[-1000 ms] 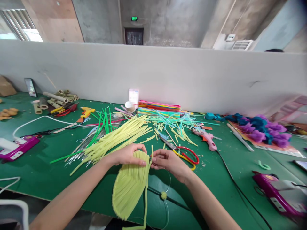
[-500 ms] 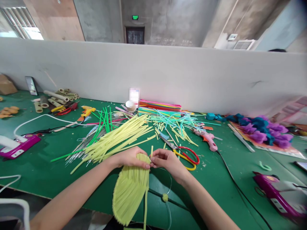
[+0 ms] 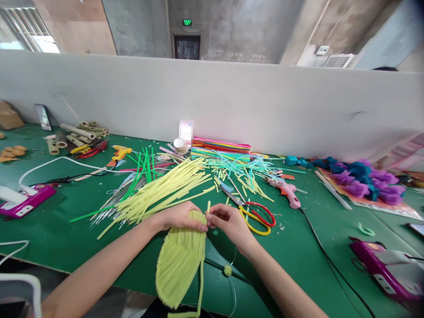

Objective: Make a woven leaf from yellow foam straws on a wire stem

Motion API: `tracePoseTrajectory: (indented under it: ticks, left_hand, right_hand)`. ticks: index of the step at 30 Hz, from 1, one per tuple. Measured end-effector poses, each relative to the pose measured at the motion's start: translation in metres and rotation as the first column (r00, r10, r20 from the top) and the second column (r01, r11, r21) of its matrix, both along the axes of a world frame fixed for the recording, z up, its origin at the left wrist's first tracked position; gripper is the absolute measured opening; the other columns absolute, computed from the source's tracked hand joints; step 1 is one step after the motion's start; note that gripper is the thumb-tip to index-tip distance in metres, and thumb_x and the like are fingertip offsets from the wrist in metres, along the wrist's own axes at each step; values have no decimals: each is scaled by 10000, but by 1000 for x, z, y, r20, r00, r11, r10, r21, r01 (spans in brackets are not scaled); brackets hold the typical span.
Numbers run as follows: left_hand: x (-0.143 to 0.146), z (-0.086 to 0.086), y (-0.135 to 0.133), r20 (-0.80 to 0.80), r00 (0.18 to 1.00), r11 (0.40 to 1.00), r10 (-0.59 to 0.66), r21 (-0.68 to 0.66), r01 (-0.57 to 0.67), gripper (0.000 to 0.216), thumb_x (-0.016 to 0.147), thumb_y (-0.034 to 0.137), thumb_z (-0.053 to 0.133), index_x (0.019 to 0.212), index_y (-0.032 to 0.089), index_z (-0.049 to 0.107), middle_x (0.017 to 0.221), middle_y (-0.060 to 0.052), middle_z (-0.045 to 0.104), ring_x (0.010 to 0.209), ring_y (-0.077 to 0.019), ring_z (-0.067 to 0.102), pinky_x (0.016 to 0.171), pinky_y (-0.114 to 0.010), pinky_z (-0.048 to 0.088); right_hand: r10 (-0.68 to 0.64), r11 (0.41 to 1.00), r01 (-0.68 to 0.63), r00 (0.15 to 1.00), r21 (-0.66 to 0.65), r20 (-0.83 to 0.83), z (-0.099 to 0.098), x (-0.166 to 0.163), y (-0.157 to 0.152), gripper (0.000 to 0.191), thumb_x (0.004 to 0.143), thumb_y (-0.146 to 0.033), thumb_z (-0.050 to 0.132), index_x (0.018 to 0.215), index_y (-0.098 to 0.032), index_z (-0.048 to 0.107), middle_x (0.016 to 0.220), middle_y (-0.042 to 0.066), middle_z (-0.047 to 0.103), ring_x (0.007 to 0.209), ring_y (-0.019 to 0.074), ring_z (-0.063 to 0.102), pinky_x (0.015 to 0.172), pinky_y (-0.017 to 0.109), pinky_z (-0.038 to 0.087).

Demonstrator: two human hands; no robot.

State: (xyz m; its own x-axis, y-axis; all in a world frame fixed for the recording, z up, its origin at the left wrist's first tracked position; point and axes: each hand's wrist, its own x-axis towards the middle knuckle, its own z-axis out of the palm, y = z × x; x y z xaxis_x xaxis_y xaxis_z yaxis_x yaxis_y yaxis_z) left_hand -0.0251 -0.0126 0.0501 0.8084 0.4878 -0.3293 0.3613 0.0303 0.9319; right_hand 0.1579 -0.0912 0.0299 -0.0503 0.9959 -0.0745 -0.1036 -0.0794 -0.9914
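Observation:
My left hand (image 3: 185, 215) is closed around the top of a leaf-shaped piece made of yellow-green pipe cleaners (image 3: 180, 263), its thumb lying across the front. At the piece's right edge, the fingers of my right hand (image 3: 228, 221) pinch a thin wire (image 3: 235, 257), close to an upright pipe cleaner end (image 3: 208, 206). The wire loops down past a small yellow-green ball (image 3: 227, 270) on a dark stem. One loose pipe cleaner strip (image 3: 201, 282) hangs from the piece's right side. The right fingertips partly hide the wire.
Ahead lie a heap of yellow pipe cleaners (image 3: 168, 185), scissors (image 3: 255, 216) with red and yellow handles, and a pink glue gun (image 3: 289, 193) whose cord runs down right. A yellow glue gun (image 3: 121, 153) is at left. Purple power strips (image 3: 28, 201) flank the green table; a grey partition (image 3: 212, 97) stands behind.
My right fingertips have shifted slightly up and left against the piece's edge. The wire loop is drawn a little tighter, and the hanging strip's lower end has risen slightly. My left hand keeps its grip.

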Motion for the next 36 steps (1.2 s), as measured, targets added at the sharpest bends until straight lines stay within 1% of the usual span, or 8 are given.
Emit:
tracePoseTrajectory:
  ticks: [4,9,12,15,20,24,31,36]
  left_hand:
    - [0,1,-1,-38,998,998,51,22,-51,351,637,435,829,791,130,749,629,18,630,584,-123,528,532,-216,364]
    - [0,-2,0,-24,998,998,58,4,-58,349,628,424,835,787,128,741,639,19,624,588,-119,509,544,-219,355]
    - [0,-5,1,-5,998,998,58,22,-58,329,634,419,833,753,130,730,635,20,627,601,-118,508,555,-215,352]
    - [-1,-5,1,2,998,997,67,24,-67,332,632,428,834,736,133,723,649,15,640,615,-124,518,560,-215,356]
    - [0,-1,-1,-16,999,999,28,19,-27,371,630,448,833,798,129,746,663,2,639,607,-124,512,561,-217,365]
    - [0,0,-2,-31,999,999,30,29,-29,383,626,467,832,791,132,745,629,15,604,586,-116,489,538,-213,348]
    - [0,-2,-1,-58,998,998,21,69,-17,414,622,498,823,781,128,728,624,28,564,580,-113,464,525,-215,327]
    - [-2,-4,2,-67,998,993,14,119,-6,434,632,531,804,784,134,716,601,43,523,575,-112,445,523,-215,313]
  right_hand:
    - [-11,1000,11,999,9,38,1,0,0,323,687,-442,813,775,-170,663,638,-33,645,586,102,556,603,244,438]
    - [44,997,-38,995,-69,90,3,2,-1,400,723,-541,750,839,-173,647,666,-19,655,626,126,602,616,259,478]
    - [89,989,-73,988,-128,127,4,3,-2,434,762,-583,691,795,-152,649,681,19,675,614,140,620,576,264,481]
    - [122,983,-99,982,-155,142,5,3,-2,436,762,-571,696,734,-138,648,669,33,677,605,138,618,562,256,475]
    - [118,983,-97,985,-158,129,7,3,-3,395,764,-535,708,780,-143,662,685,20,674,651,133,616,580,239,470]
    - [127,980,-107,985,-167,117,9,5,-3,379,757,-520,720,780,-144,677,687,12,671,606,112,576,567,231,444]
    - [107,990,-91,981,-105,162,9,3,-3,346,700,-469,779,783,-151,670,685,4,650,630,133,577,578,245,449]
    - [-17,995,-19,933,96,358,5,1,-6,198,791,-364,707,792,-173,656,714,6,659,666,150,591,619,261,450]
